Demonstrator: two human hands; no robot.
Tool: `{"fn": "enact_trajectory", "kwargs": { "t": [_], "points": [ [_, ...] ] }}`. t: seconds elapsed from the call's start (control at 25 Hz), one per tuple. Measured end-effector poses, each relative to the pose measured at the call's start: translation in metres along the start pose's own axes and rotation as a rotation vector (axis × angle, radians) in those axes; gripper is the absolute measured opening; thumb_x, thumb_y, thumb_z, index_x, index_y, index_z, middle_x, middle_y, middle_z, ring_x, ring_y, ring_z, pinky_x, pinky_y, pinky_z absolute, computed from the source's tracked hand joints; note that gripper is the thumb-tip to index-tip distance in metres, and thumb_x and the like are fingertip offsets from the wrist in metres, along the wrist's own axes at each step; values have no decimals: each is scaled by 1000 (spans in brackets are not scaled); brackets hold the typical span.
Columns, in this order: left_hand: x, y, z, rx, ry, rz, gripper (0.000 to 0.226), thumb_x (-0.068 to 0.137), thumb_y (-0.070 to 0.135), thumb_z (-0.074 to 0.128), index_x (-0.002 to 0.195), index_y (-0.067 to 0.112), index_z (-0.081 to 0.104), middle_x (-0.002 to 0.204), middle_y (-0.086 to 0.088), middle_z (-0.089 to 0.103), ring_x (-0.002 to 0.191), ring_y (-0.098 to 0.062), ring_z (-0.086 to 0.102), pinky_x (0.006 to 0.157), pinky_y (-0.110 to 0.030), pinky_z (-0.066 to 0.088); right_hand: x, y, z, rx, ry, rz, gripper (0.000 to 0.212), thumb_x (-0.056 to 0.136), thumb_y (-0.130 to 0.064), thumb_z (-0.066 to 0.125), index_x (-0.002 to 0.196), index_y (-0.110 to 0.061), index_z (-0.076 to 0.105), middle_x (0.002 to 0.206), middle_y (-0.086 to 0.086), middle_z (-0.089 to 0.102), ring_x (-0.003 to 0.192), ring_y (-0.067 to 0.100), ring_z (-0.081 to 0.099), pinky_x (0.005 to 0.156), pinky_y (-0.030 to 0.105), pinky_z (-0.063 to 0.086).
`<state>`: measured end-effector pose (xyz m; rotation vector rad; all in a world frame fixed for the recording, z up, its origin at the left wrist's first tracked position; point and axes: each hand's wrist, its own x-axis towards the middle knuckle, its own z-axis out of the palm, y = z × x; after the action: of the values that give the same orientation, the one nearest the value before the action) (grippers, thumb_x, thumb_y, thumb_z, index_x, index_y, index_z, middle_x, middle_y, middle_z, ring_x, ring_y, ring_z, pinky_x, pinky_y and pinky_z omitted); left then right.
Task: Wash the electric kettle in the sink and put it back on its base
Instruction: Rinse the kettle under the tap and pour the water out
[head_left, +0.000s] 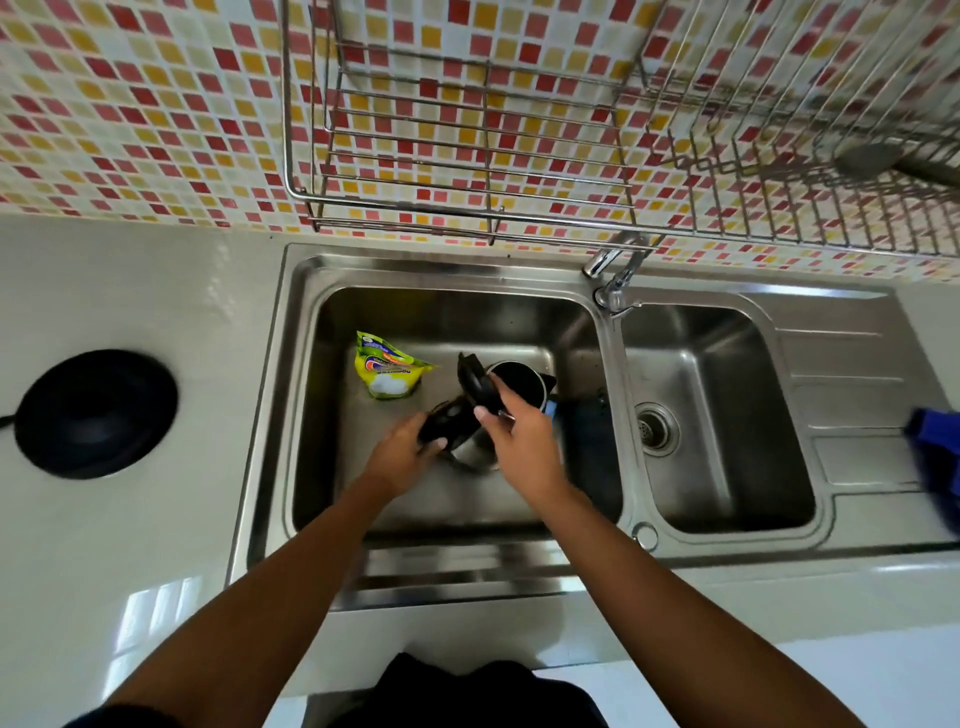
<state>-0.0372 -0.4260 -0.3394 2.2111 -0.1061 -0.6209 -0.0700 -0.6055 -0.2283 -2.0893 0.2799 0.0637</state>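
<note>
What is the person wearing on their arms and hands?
Nothing on the left hand or right hand: no gloves, rings or watch visible. Both forearms are uncovered; a dark sleeve edge shows high on the left arm.

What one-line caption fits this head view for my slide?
In the sink, the left hand and right hand grip the open-lidded electric kettle; its black base sits on the counter.

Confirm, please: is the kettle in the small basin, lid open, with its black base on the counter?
Not quite: the head view shows the kettle in the large basin, lid open, with its black base on the counter.
</note>
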Motion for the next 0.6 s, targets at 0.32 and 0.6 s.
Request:
{"fn": "enact_trajectory", "kwargs": {
  "t": [0.32, 0.6],
  "points": [
    [-36, 71, -78, 34, -16, 293, 19, 94, 45, 63, 100, 27, 56, 85, 10, 62, 82, -12, 61, 74, -27, 46, 16, -19, -50, 579, 62, 114, 22, 95, -9, 60, 104, -27, 70, 101, 10, 73, 95, 21, 71, 90, 40, 57],
    [-43, 122, -112, 328, 52, 407, 37, 91, 57, 58, 89, 21, 66, 72, 2, 65, 69, -17, 61, 67, -36, 50, 7, -23, -63, 675, -18, 218, 19, 95, -12, 62, 109, -23, 67, 103, 9, 72, 96, 21, 68, 87, 39, 57]
  ]
}}
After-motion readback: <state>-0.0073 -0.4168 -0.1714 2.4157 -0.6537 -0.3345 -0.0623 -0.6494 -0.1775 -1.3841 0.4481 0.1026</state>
